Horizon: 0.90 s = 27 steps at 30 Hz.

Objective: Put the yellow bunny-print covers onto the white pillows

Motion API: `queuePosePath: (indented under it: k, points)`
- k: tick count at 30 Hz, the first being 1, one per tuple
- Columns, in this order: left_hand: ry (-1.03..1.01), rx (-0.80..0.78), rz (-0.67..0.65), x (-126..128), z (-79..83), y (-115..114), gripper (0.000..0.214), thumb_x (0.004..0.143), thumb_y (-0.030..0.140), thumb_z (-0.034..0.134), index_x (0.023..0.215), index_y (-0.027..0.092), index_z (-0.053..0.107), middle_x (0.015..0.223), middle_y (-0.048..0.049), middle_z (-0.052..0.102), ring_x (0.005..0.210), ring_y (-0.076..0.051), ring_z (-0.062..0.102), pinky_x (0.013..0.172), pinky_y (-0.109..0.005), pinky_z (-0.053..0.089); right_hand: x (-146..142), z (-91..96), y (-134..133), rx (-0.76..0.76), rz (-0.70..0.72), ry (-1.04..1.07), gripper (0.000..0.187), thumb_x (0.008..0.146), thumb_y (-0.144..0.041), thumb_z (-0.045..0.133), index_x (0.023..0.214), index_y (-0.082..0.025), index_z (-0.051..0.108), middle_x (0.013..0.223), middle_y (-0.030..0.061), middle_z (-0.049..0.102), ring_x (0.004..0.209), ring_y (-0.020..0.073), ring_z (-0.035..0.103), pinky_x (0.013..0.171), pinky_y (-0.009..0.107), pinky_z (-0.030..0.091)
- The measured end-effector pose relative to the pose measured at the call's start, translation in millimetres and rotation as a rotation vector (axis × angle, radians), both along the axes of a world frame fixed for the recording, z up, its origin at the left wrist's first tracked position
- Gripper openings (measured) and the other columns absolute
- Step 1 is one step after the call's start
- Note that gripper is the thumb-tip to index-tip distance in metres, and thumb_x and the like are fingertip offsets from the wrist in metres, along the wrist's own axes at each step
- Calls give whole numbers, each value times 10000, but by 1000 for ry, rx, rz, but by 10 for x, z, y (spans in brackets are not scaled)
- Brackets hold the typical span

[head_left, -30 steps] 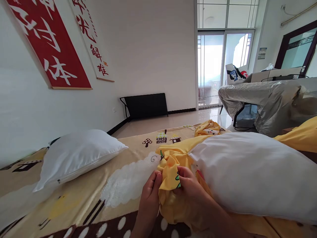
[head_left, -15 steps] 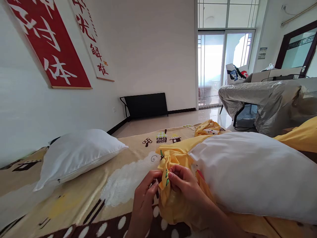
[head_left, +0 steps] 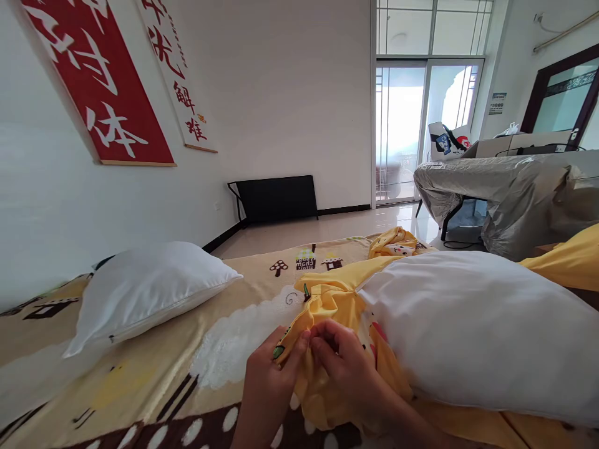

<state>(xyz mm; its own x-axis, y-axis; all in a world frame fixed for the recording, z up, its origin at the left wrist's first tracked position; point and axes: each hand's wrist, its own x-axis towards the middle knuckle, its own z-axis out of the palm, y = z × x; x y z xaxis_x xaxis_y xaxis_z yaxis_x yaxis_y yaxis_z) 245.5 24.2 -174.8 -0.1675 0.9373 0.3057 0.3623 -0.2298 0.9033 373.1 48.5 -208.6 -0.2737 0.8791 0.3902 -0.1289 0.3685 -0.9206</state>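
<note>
A yellow printed pillowcase (head_left: 334,305) is bunched up in front of me, with green and pink print showing on its folds. My left hand (head_left: 269,374) pinches its edge between thumb and fingers. Close beside it, my right hand (head_left: 349,365) also pinches the cloth, and the fingertips of both hands nearly meet. To the right lies a plump white pillow (head_left: 482,330), its left end against the pillowcase and more yellow cloth beneath it. How far the pillow's corner sits inside the pillowcase I cannot tell.
A second white pillow (head_left: 154,287) lies at the left on the patterned blanket (head_left: 234,337). Crumpled yellow cloth (head_left: 393,242) sits at the far edge, and more yellow cloth (head_left: 566,252) at the right. Beyond are a black folded panel (head_left: 278,198) and a plastic-covered table (head_left: 505,181).
Both hands have shifted slightly down and turned the pillowcase edge, so the green-printed strip now points left over my left hand. The pillows have stayed in place.
</note>
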Motion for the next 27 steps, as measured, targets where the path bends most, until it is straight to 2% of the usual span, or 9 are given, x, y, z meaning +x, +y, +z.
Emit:
queuePosePath:
  k: [3,7,10,13,15,17,21,24,27]
  points:
    - [-115,-69,-63,-102,61,33,270,590,363,765,708,151,647,645,-18,637,664,-189,571,586,-229,450,24,57,-21,32,8,-104,195,865,-279,474,897,-157,623,698,-7,578,643,92,501,613,208,402]
    - [-486,-207,-113,-316,118,61,428,574,359,786,919,123,693,848,-75,716,807,-251,643,658,-280,508,237,255,-7,119,-65,-254,265,815,-276,527,1041,-181,625,732,-7,601,620,96,508,593,210,401]
    - [-645,-336,-187,-502,108,109,482,584,306,794,1009,106,684,927,-110,721,861,-271,661,693,-303,534,609,408,19,165,-383,-521,209,850,-346,489,896,-190,619,726,14,614,620,123,526,604,240,394]
    - [-715,-414,-278,-640,52,182,438,612,274,773,997,86,681,932,-127,720,884,-274,664,713,-306,541,959,477,22,42,-638,-1004,361,888,-432,419,676,-185,577,705,71,630,670,186,568,604,283,358]
    - [-735,-421,-335,-695,8,217,408,614,263,760,976,93,680,919,-120,721,883,-266,662,700,-292,534,1057,465,16,-29,-598,-1235,452,895,-483,387,609,-179,561,725,108,638,714,220,587,596,294,338]
    - [-709,-414,-361,-731,-30,229,389,581,259,766,926,101,679,876,-107,721,854,-256,659,657,-270,518,1035,410,23,-42,-487,-1319,468,887,-501,389,591,-179,555,732,112,631,709,217,583,590,294,328]
    - [-531,-400,-383,-782,-112,250,351,539,317,750,815,118,661,738,-60,695,734,-227,633,639,-279,494,842,230,89,-35,-300,-1191,336,794,-415,550,558,-187,482,669,46,566,650,164,497,584,279,317]
    - [-308,-334,-150,-789,-214,345,208,540,289,693,646,126,618,570,-2,608,555,-158,538,516,-238,408,737,116,98,-54,-206,-1002,258,747,-303,596,563,-176,468,628,3,530,647,135,460,576,256,333]
    - [-233,-287,40,-795,-315,463,104,535,186,654,532,129,567,485,27,540,486,-110,450,452,-204,300,708,46,-19,-173,-149,-621,193,789,-354,572,846,-172,607,861,15,638,801,156,555,664,246,428]
